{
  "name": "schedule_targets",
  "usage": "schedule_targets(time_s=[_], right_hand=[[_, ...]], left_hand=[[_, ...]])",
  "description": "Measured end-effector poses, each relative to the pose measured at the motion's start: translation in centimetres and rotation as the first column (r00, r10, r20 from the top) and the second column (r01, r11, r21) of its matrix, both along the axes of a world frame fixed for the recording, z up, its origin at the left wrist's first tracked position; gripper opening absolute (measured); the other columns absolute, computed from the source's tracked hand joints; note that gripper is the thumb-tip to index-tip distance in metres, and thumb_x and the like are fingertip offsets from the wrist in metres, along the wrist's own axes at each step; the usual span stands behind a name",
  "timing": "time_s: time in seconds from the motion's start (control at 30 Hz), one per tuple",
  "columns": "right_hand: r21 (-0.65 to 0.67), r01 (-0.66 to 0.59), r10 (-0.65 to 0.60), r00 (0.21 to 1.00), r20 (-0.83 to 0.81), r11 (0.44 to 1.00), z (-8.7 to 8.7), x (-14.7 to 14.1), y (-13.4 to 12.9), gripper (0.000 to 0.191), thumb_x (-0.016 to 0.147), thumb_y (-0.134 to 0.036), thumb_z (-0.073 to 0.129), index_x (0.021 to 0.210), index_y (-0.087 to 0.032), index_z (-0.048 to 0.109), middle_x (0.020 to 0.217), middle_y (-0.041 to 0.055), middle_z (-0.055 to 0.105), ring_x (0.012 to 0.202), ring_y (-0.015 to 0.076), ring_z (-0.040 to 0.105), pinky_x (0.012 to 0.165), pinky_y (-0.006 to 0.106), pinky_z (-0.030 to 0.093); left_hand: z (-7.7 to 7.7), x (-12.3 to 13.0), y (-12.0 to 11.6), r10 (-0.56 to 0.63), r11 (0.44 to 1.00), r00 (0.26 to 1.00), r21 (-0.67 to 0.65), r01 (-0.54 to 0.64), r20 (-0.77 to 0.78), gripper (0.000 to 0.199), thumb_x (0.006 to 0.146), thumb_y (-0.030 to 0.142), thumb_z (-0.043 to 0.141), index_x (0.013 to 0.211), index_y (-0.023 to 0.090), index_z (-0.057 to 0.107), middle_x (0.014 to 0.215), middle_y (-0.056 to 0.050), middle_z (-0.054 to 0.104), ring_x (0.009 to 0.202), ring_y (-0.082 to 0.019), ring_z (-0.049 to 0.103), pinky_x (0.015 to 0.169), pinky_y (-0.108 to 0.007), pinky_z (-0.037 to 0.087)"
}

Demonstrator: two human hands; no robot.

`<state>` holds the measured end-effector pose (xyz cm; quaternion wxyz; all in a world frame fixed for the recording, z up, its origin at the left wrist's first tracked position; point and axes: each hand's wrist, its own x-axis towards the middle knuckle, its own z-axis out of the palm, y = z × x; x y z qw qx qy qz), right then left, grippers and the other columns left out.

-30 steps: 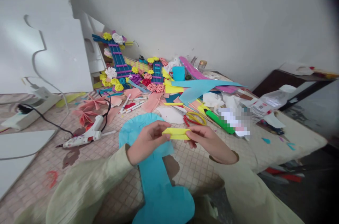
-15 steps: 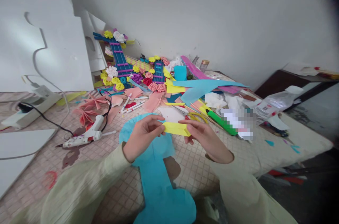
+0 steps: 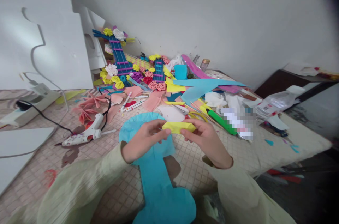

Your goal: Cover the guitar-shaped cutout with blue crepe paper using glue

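Observation:
A small folded piece of yellow paper (image 3: pixel 177 127) is held up level between both hands. My left hand (image 3: pixel 145 138) pinches its left end between thumb and fingers. At the other end my right hand (image 3: pixel 208 141) grips it, thumb in front and fingers behind. Below lies a blue paper-covered shape (image 3: pixel 156 178), rounded at its far end and lobed near the table's front edge. My left hand and forearm hide part of it.
On the left lie a white glue gun (image 3: pixel 84 135) and a power strip (image 3: pixel 31 107). Paper flowers (image 3: pixel 157 85), markers (image 3: pixel 135 106) and blue paper (image 3: pixel 209 84) crowd the back. To the right are a green cutter (image 3: pixel 221 121), yellow-handled scissors (image 3: pixel 198 115) and a plastic bottle (image 3: pixel 278 103).
The yellow paper's right end has turned, and it now shows slanted folded ends. My right thumb has slid inward along its front. The left hand has barely moved.

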<state>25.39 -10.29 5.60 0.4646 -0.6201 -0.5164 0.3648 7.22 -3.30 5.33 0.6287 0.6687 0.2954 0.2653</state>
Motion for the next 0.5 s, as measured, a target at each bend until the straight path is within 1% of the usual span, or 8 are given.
schedule_targets(time_s=[0.03, 0.1, 0.17, 0.3, 0.4, 0.5], right_hand=[[0.005, 0.001, -0.001, 1.0, 0.004, 1.0, 0.05, -0.05, -0.03, 0.025, 0.071, -0.034, 0.065, 0.091, -0.019, 0.063, 0.064, -0.0011, 0.061, 0.053, 0.0104, 0.056, 0.048, 0.022, 0.045], [0.012, 0.002, -0.002, 1.0, -0.003, 1.0, 0.07, -0.13, -0.08, 0.026, 0.07, -0.035, 0.065, 0.09, -0.019, 0.063, 0.067, -0.0004, 0.062, 0.053, 0.0105, 0.056, 0.049, 0.022, 0.046], [0.012, 0.001, -0.001, 1.0, -0.019, 1.0, 0.03, -0.19, -0.12, 0.026, 0.069, -0.035, 0.066, 0.09, -0.019, 0.062, 0.07, 0.0, 0.063, 0.052, 0.0101, 0.056, 0.049, 0.022, 0.046], [0.011, -0.008, 0.008, 0.999, -0.032, 1.0, 0.07, -0.17, -0.24, 0.027, 0.068, -0.034, 0.066, 0.09, -0.019, 0.062, 0.065, -0.0007, 0.063, 0.052, 0.0106, 0.056, 0.049, 0.023, 0.047], [0.006, -0.007, 0.007, 0.999, -0.036, 1.0, 0.27, -0.07, -0.39, 0.028, 0.068, -0.035, 0.065, 0.091, -0.018, 0.061, 0.067, -0.0001, 0.064, 0.052, 0.0108, 0.056, 0.049, 0.024, 0.047], [-0.007, -0.036, 0.035, 0.998, -0.054, 0.999, 0.47, 0.05, -0.59, 0.03, 0.069, -0.034, 0.065, 0.094, -0.018, 0.061, 0.068, 0.0001, 0.064, 0.053, 0.0107, 0.057, 0.05, 0.023, 0.047]], left_hand=[[-0.05, 0.01, -0.08, -0.017, 0.999, 0.999, 0.028, 0.018, -0.036, 0.028, 0.075, 0.041, 0.057, 0.081, 0.014, 0.058, 0.066, 0.0, 0.054, 0.06, -0.011, 0.051, 0.054, -0.024, 0.04], [-0.17, 0.04, -0.18, 0.001, 0.996, 0.997, 0.092, 0.006, -0.081, 0.029, 0.074, 0.042, 0.058, 0.064, 0.015, 0.053, 0.058, 0.003, 0.046, 0.054, -0.009, 0.044, 0.05, -0.023, 0.034], [-0.22, 0.05, -0.22, 0.039, 0.991, 0.996, 0.129, -0.028, -0.086, 0.032, 0.074, 0.042, 0.057, 0.059, 0.015, 0.049, 0.054, 0.004, 0.042, 0.051, -0.008, 0.039, 0.048, -0.023, 0.029], [-0.01, -0.08, -0.23, 0.046, 0.991, 0.997, 0.128, -0.037, -0.064, 0.03, 0.073, 0.041, 0.058, 0.059, 0.015, 0.05, 0.055, 0.004, 0.041, 0.052, -0.008, 0.035, 0.048, -0.023, 0.028], [0.11, -0.26, -0.19, 0.018, 0.995, 1.0, 0.1, -0.015, -0.025, 0.028, 0.077, 0.039, 0.054, 0.062, 0.015, 0.053, 0.058, 0.002, 0.048, 0.056, -0.009, 0.041, 0.053, -0.024, 0.033], [0.02, -0.31, -0.11, 0.031, 0.999, 0.997, 0.028, -0.033, 0.067, 0.025, 0.081, 0.037, 0.049, 0.074, 0.015, 0.058, 0.066, 0.0, 0.054, 0.062, -0.012, 0.048, 0.056, -0.025, 0.036]])
